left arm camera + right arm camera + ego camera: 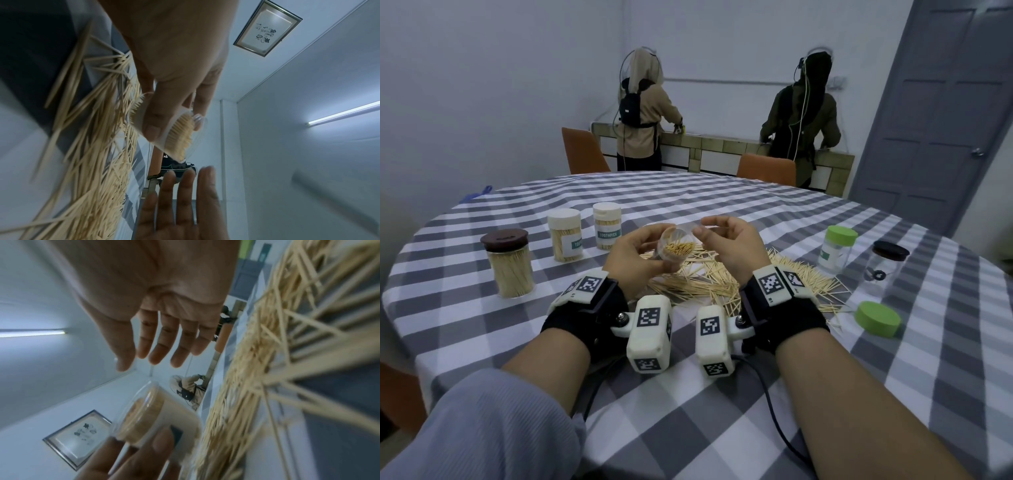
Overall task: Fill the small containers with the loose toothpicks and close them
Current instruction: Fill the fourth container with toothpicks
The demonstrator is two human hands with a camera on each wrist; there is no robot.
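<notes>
From the head view, the left hand (pixel 635 255) grips a clear jar (pixel 674 247) of toothpicks, tilted above the loose pile (pixel 709 281) on the bench (pixel 688 394). The right hand (pixel 732 246) hangs just beside the rim, fingers relaxed, holding nothing. The left wrist view shows a gap between jar (pixel 179 138) and right fingertips (pixel 205 175). The right wrist view shows the pile (pixel 257 369) close alongside.

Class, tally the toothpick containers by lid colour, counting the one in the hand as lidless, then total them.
White lids: 2
Brown lid: 1
Green lid: 1
Black lid: 1
Lidless, in left hand: 1
Total: 6
</notes>
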